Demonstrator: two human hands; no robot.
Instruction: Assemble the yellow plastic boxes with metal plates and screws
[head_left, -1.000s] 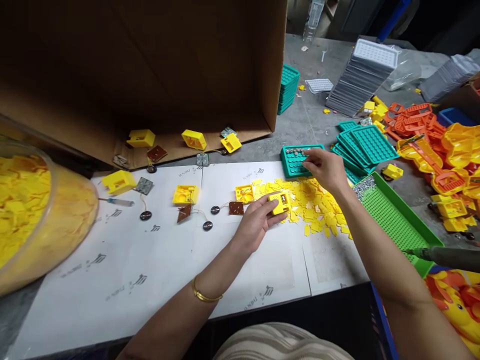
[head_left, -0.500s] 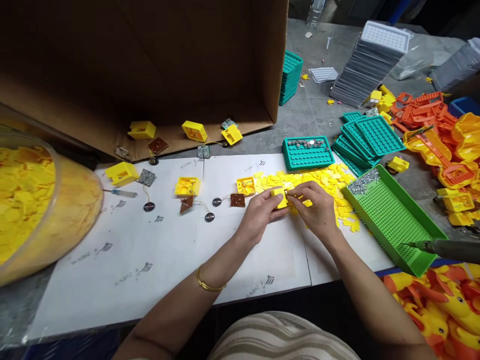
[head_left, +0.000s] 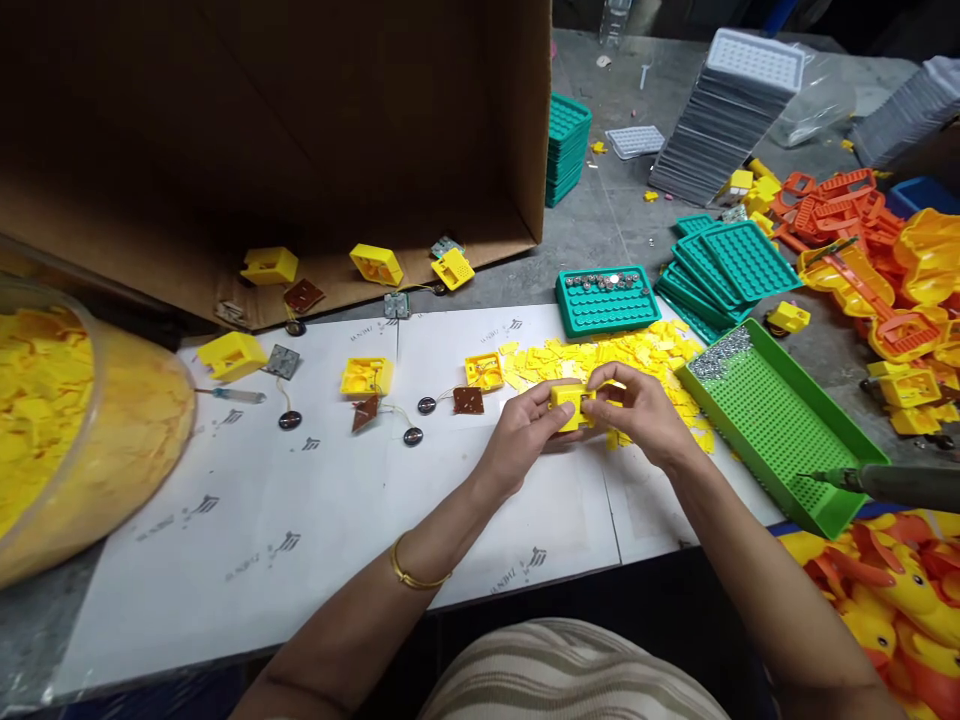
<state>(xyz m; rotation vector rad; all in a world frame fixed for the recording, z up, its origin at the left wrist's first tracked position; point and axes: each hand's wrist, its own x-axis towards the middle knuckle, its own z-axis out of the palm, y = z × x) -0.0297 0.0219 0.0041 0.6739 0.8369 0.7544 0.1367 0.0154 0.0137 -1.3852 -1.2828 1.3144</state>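
My left hand is wrapped round a small yellow box above the white sheet. The fingers of my right hand are pinched at the box's right side; whatever lies between them is too small to make out. Loose flat yellow pieces are spread behind and beside my hands. To the left stands an open yellow housing, with a brown circuit board wired to a round black disc. Another open housing sits farther left.
A green tray with small metal parts is at the right, a dark tool over it. Behind is a teal tray. A cardboard box and a tub are at the left.
My right fingers have shifted slightly and are spread a little more at the box's side. The yellow box has turned a little in my left hand. The whole view has shifted slightly.
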